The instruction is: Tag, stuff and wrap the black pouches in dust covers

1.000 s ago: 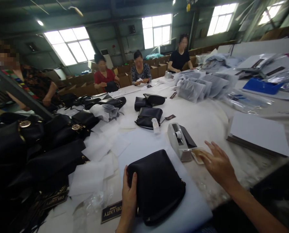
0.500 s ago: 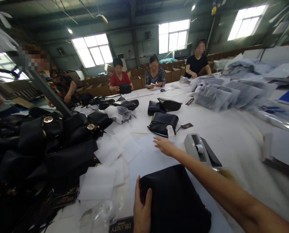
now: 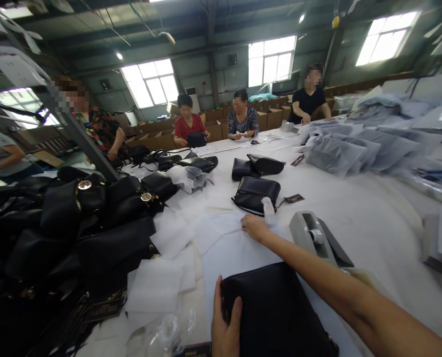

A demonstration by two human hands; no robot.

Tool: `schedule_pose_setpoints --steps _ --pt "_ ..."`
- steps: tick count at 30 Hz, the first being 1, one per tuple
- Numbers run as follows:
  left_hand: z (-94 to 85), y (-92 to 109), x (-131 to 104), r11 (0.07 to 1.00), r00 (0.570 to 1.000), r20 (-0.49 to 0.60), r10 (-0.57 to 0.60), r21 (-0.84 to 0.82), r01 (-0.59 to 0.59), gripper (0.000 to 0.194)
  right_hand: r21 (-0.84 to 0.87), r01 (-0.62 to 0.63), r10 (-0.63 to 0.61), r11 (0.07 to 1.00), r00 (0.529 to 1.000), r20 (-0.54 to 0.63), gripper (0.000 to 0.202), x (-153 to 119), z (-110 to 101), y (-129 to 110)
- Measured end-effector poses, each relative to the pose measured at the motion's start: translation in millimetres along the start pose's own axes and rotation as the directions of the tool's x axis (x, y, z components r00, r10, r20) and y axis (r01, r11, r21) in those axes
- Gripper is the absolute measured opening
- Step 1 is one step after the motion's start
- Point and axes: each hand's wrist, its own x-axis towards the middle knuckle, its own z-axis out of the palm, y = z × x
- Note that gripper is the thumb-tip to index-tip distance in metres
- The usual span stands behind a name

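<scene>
A black handbag [image 3: 280, 312] lies in front of me, its near end cut off by the picture's lower edge. My left hand [image 3: 225, 322] grips its left side, thumb on top and fingers around the edge. Beyond the bag, my right hand [image 3: 254, 228] has its fingers curled down on the edge of a thin white paper sheet [image 3: 219, 233], which shows creases beside them. Just past those fingers sit a small black bag [image 3: 258, 191] with a hang tag [image 3: 294, 198] and a crumpled bit of clear plastic [image 3: 268, 210].
A grey tape dispenser [image 3: 308, 235] stands right of my forearm. Many black bags [image 3: 72, 213] are heaped at left, beside loose white sheets [image 3: 154, 287]. Wrapped bags [image 3: 340, 151] lie at the back right. Several people work around the table [image 3: 362, 213].
My right hand's fingers, stretched out before, have curled onto the paper, which is now wrinkled. My left hand stays on the handbag. The whole view has shifted slightly.
</scene>
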Motion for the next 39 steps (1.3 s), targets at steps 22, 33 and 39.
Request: schedule_pose_setpoints --steps 22,33,39 --pt "-0.8 0.5 0.3 1.0 1.0 0.006 0.01 0.001 -0.01 0.083 0.071 -0.046 0.051 0.996 0.997 -0.064 0.033 -0.9 8.1 10.6" --pt "-0.6 1.6 -0.4 1.0 1.0 0.0 0.016 -0.01 -0.016 0.084 0.068 -0.109 0.109 0.992 0.994 0.008 0.033 10.9 4.6 5.6" --pt "-1.2 -3.7 2.8 1.0 1.0 -0.004 0.021 -0.016 -0.021 0.083 0.087 -0.103 0.094 0.991 0.99 0.101 0.035 21.7 -7.5 7.2"
